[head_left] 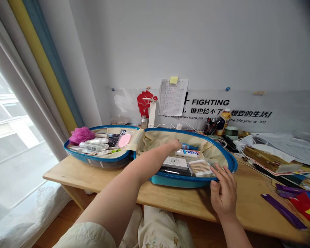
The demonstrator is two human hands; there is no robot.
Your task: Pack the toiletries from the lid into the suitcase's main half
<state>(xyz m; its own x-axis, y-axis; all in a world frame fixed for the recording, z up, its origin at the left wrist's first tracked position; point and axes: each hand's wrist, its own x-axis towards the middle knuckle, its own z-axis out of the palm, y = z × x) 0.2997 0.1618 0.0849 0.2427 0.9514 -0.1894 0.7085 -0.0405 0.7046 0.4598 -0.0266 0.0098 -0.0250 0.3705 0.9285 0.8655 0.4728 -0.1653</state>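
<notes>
A blue suitcase (138, 178) with a beige lining lies opened flat on the table. My left hand (175, 145) reaches into its right half, the fingers closed at the end of a blue tube (189, 146). Just in front of that tube lies a white toothpaste tube (187, 153). Nearer me are a white printed box (175, 162), a dark flat case (173, 170) and a clear pack of cotton swabs (200, 167). My right hand (224, 191) rests on the near right rim with fingers spread, holding nothing, its fingertips beside the cotton swab pack.
The left half holds a pink bath puff (81, 135), clear bottles (94, 147) and a pink oval item (124, 140). Papers (279, 148) and purple strips (284, 212) lie on the wooden table (111, 179) to the right. Behind stands an orange-and-dark bottle (223, 122).
</notes>
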